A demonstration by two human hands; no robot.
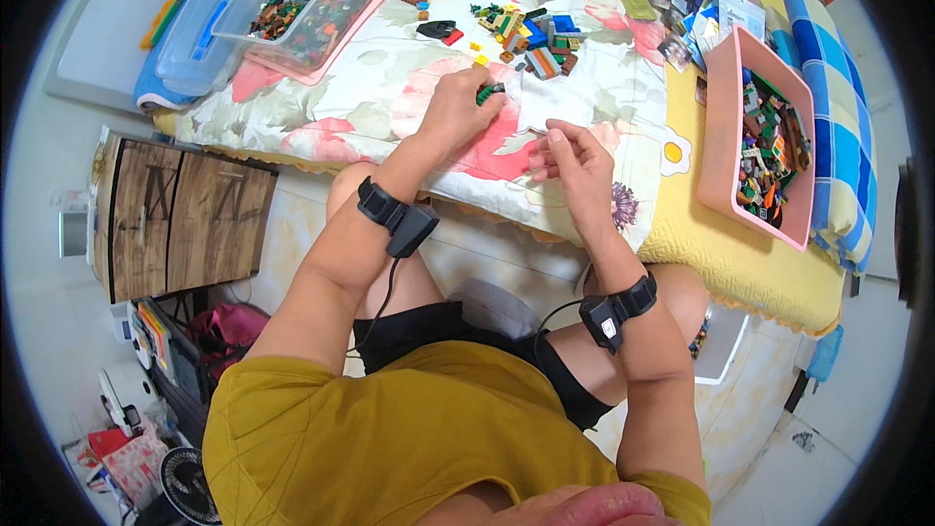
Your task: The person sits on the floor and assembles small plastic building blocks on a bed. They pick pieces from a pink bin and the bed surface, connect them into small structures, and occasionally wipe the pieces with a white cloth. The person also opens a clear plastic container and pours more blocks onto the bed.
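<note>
Left hand point(456, 107) pinches a green brick point(490, 92): light, rigid, grip its sides. Right hand point(573, 158) at 4 o'clock, fingers closed on something too small to identify.

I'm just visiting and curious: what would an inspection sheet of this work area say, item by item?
Surface: floral bedspread over a bed, with a yellow quilted cover at its right.
Job's things: green brick piece under the left hand's fingertips; loose pile of coloured bricks just beyond.
Clutter: clear plastic tub of bricks at upper left; pink tray of bricks at right; leaflets behind the tray.
Hands: left hand pinches the green piece; right hand has its fingers curled, contents too small to tell.
Cables: a thin lead hangs from each black wrist band.
Surroundings: wooden cabinet at left; tiled floor.
</note>
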